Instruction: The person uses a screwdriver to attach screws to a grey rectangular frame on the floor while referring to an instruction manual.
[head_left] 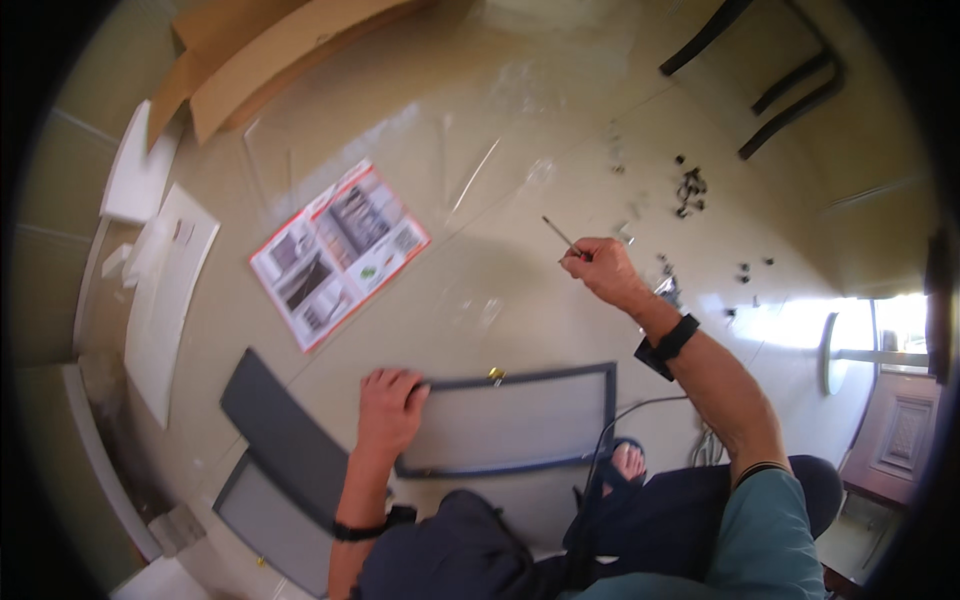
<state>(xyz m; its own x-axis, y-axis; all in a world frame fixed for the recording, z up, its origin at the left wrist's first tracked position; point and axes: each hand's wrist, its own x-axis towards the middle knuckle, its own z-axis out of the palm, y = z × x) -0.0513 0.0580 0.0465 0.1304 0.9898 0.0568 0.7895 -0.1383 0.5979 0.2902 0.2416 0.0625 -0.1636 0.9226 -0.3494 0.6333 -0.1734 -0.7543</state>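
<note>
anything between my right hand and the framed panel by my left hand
Nothing visible stands between the right hand, holding a thin tool, and the dark-framed panel; a black cable passes only by its lower right corner.

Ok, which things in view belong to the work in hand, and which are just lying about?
Work in hand, seemingly:
- thin tool in the right hand
- framed panel at the left hand
- probably the dark grey panel, small dark fittings and printed sheet

Lying about, seemingly:
- cardboard
- white slab
</note>
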